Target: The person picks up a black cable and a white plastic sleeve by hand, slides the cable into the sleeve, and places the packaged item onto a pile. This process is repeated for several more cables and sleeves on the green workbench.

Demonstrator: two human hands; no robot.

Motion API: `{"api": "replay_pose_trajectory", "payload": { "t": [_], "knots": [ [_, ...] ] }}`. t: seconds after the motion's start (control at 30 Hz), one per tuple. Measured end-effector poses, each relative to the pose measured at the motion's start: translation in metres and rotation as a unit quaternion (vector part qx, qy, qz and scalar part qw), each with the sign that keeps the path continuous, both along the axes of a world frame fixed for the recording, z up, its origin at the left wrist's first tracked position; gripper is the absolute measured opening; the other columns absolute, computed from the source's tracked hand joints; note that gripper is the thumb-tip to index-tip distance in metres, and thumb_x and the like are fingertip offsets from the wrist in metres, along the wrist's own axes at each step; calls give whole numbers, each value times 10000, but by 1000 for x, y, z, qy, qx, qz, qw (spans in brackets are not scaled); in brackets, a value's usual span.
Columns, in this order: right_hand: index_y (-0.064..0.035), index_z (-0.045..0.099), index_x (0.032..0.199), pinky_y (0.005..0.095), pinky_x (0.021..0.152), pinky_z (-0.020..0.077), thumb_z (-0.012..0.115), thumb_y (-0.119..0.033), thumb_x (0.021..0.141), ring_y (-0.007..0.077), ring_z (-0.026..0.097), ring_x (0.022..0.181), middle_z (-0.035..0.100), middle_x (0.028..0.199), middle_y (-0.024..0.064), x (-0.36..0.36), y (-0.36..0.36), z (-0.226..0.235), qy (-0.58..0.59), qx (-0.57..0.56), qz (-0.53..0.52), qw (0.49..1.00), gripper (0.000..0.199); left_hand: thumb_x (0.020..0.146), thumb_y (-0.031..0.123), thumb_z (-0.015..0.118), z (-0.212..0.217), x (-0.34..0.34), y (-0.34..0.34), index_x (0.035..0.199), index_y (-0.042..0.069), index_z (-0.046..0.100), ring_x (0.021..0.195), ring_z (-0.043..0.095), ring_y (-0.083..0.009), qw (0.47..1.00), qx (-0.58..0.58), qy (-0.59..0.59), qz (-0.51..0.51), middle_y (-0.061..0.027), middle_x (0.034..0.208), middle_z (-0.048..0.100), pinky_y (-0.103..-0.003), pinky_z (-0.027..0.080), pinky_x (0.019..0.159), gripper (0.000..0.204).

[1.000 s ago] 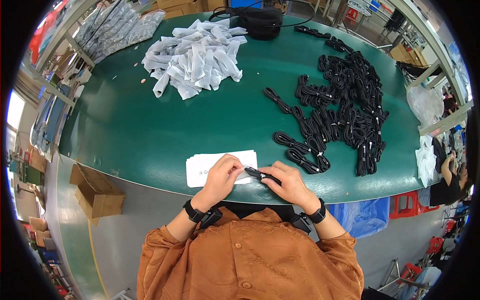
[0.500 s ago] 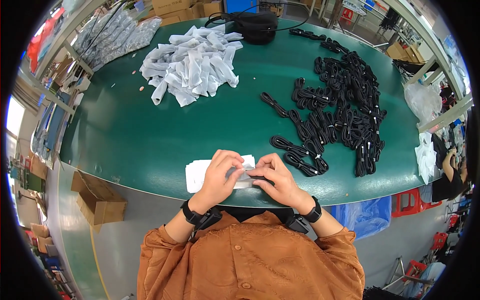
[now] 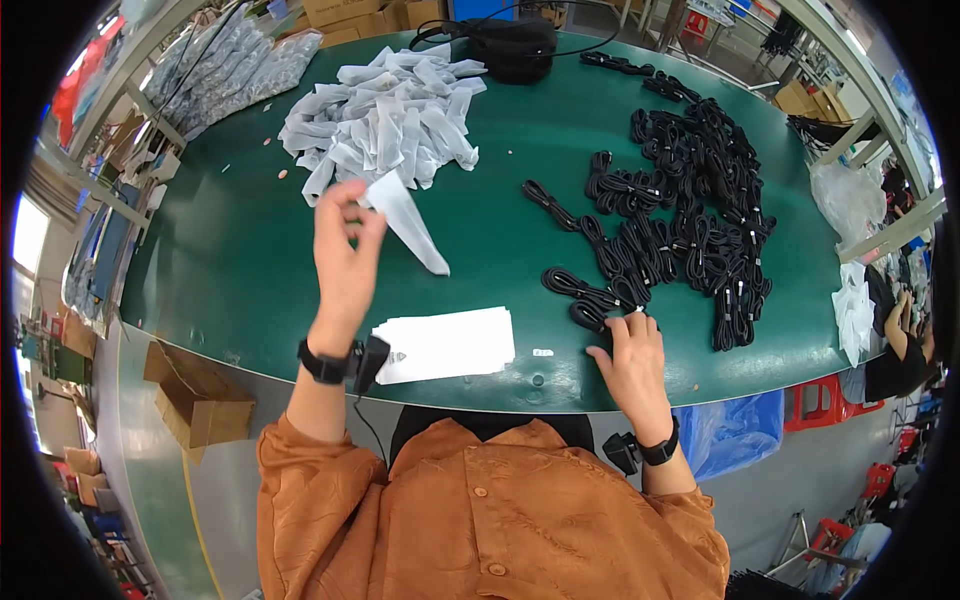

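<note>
My left hand (image 3: 346, 245) is raised over the left of the table, fingers curled. A narrow translucent white pouch (image 3: 410, 225) is at its fingertips, slanting down to the right; its contents do not show clearly. Behind it lies a heap of similar pouches (image 3: 385, 120). My right hand (image 3: 637, 370) reaches to the nearest coiled black cable (image 3: 588, 316). Its fingertips touch the coil and hide part of it, while the thumb stays apart. Between my hands, near the front edge, a stack of white sheets or flat sleeves (image 3: 445, 345) lies on the green table (image 3: 480, 240).
Many coiled black cables (image 3: 700, 220) cover the right side. A black bag (image 3: 510, 50) stands at the far edge, and clear plastic bags (image 3: 240, 80) lie at the far left. A cardboard box (image 3: 200, 400) sits on the floor at the left, a blue bag (image 3: 735, 435) at the right.
My hands have parted from over the white stack. The left has moved up and left with a white pouch; the right has moved right to the nearest coiled cable. The stack is uncovered.
</note>
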State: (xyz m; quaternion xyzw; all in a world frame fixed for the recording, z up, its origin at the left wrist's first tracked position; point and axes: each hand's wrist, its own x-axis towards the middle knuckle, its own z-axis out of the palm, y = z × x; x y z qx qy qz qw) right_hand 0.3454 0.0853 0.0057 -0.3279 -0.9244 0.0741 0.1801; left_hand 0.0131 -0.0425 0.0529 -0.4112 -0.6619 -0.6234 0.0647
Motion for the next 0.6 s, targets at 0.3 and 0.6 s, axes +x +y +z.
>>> {"api": "replay_pose_trajectory", "payload": {
  "t": [0.3, 0.6],
  "knots": [
    [-4, 633, 1102, 453, 783, 486, 719, -21, 798, 374, 581, 891, 589, 957, 157, -2, -3, -31, 119, -45, 16, 992, 317, 831, 19, 745, -76, 107, -34, 917, 6, 636, 707, 580, -215, 941, -240, 157, -181, -78, 891, 599, -301, 500, 636, 140],
    [-14, 665, 1126, 390, 685, 519, 680, -13, 854, 323, 631, 793, 619, 936, 140, -33, -32, -17, 196, -226, 170, 939, 272, 877, -24, 688, -78, 106, -44, 898, -5, 620, 740, 608, -175, 946, -263, -82, -169, -62, 878, 635, -293, 501, 666, 74]
  ]
}}
